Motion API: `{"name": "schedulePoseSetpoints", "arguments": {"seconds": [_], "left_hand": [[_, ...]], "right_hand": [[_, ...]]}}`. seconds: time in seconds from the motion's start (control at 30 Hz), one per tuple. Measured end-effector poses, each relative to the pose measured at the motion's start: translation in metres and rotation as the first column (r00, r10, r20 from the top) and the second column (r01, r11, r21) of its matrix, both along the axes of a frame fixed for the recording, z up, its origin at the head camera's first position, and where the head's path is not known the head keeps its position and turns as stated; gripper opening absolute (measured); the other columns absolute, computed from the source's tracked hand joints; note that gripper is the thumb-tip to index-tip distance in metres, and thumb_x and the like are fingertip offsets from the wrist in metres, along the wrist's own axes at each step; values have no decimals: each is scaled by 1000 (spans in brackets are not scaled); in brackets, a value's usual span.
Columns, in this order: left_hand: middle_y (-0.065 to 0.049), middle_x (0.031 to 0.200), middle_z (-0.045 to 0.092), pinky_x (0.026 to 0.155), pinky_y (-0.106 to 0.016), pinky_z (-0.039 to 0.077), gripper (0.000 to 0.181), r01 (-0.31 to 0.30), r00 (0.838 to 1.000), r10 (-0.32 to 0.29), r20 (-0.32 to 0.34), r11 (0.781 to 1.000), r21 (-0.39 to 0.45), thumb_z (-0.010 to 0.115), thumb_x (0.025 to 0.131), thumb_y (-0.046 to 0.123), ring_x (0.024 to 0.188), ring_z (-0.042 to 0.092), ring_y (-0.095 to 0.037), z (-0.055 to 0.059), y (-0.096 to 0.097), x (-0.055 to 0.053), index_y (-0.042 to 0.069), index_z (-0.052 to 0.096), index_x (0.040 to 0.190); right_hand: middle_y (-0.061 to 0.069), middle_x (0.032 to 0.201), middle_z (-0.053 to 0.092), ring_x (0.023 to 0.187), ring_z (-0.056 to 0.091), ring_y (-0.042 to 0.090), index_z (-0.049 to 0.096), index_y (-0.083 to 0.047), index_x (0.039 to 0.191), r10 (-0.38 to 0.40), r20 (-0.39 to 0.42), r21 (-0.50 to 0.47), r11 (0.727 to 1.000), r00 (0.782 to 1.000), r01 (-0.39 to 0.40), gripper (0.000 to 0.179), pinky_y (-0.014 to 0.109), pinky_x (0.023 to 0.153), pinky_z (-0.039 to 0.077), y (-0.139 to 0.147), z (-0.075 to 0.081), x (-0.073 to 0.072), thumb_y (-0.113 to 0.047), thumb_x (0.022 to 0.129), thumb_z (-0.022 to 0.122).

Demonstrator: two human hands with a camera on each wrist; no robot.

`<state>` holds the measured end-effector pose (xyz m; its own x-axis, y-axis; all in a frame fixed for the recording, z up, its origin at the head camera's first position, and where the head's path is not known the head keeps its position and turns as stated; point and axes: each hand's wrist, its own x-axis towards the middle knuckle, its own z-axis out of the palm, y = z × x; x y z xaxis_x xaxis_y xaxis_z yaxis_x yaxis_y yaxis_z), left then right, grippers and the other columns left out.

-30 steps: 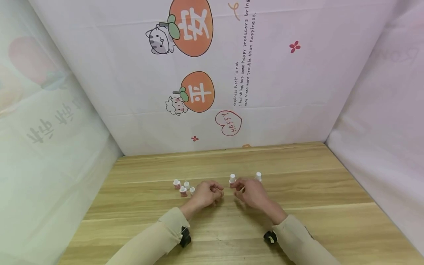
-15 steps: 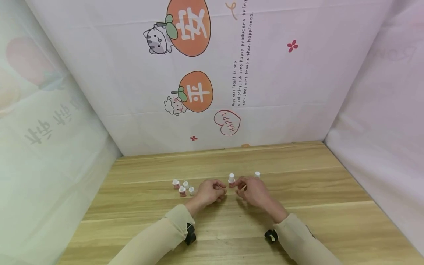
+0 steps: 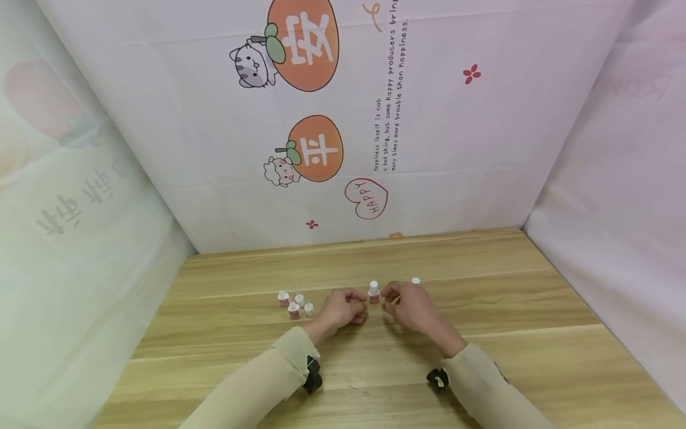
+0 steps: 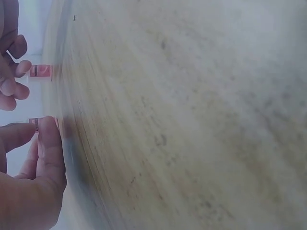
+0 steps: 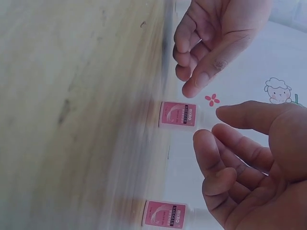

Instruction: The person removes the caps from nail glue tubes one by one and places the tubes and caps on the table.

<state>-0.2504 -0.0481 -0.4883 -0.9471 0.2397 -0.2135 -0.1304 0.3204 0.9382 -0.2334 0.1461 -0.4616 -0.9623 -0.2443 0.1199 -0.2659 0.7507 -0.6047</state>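
Observation:
A nail glue bottle [image 3: 374,293] with a white cap and pink label stands upright between the two hands. My left hand [image 3: 343,310] is just left of it, fingers loosely bent and holding nothing. On the other side, my right hand [image 3: 409,307] has its thumb and fingers apart, with no object between them; its fingertips are close to the bottle. A second nail glue bottle [image 5: 165,214] stands beyond the right hand, and in the head view mostly its white cap shows. From the left wrist view, the fingers of the left hand [image 4: 43,177] partly cover one pink label.
Left of the left hand, two pink-labelled bottles [image 3: 295,311] stand beside two small white cap-like pieces [image 3: 309,310]. The wood-grain table [image 3: 241,345] meets a printed white cloth [image 3: 429,149] at the back, with cloth on both sides.
My left hand has shifted slightly right, closer to the middle bottle. The right hand has stayed nearly in place, still beside it. The head view has turned a little.

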Motion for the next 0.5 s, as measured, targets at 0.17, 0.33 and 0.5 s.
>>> {"name": "schedulePoseSetpoints", "arguments": {"seconds": [0.17,0.33,0.5], "left_hand": [[-16,95,73,70,-28,63,19,-16,1000,16,11,1000,10,65,92,4,78,71,-18,-1,3,-3,-3,68,110],[-14,94,73,69,-28,63,20,-27,1000,27,14,1000,10,63,93,3,77,70,-17,0,7,-5,-4,67,111],[-15,93,72,67,-29,63,21,-43,999,42,26,999,33,62,93,3,74,71,-17,-4,7,-8,-5,66,112]], "right_hand": [[1,91,74,81,69,15,72,-10,104,-7,-16,2,1000,1000,7,15,35,73,59,-2,2,-2,-13,90,71],[1,91,74,81,70,17,72,-10,104,-10,-42,4,1000,999,10,15,36,74,59,-4,4,-4,-12,90,69],[3,89,74,78,70,16,72,-9,101,-20,-67,-6,1000,998,20,13,36,72,58,-4,4,-7,-10,88,69]]}}
